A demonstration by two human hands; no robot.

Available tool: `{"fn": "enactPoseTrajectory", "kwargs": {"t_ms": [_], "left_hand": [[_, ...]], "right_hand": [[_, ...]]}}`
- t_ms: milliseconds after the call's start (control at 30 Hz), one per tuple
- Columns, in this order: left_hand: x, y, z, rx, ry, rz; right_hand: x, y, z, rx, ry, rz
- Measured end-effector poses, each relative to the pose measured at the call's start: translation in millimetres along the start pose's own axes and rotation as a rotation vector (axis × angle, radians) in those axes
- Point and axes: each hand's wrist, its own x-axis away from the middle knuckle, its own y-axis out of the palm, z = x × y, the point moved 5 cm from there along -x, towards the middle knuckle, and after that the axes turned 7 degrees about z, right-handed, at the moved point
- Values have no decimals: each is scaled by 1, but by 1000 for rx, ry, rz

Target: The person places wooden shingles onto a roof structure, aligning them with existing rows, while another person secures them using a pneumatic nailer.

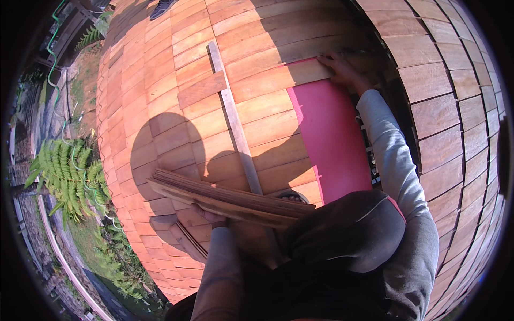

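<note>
My left hand (210, 214) is closed around a stack of thin wooden shingles (225, 200), which slants across in front of my knee. Far out to the right, my right hand (345, 74) reaches over the end of a single wooden shingle (305, 73), its fingers at the upper edge and its thumb lower down. That shingle lies across the top of a pink underlay sheet (334, 136). A long narrow wooden batten (233, 115) runs over the laid shingles, with one loose shingle (202, 89) lying against it.
A smaller pile of shingles (188, 241) sits by my left forearm. Right of the pink sheet, a dark gap borders another shingled slope (436, 109). Beyond the left roof edge are ferns (69, 171) and a green hose (56, 64). A shoe (161, 9) shows at the top.
</note>
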Motion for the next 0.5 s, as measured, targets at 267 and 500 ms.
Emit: {"fn": "enactPoseTrajectory", "kwargs": {"t_ms": [267,500], "left_hand": [[6,22,-4,53,12,-98],[1,3,-4,61,-15,18]], "right_hand": [[-6,5,11,-125,21,-31],[-5,8,1,-4,60,-41]]}}
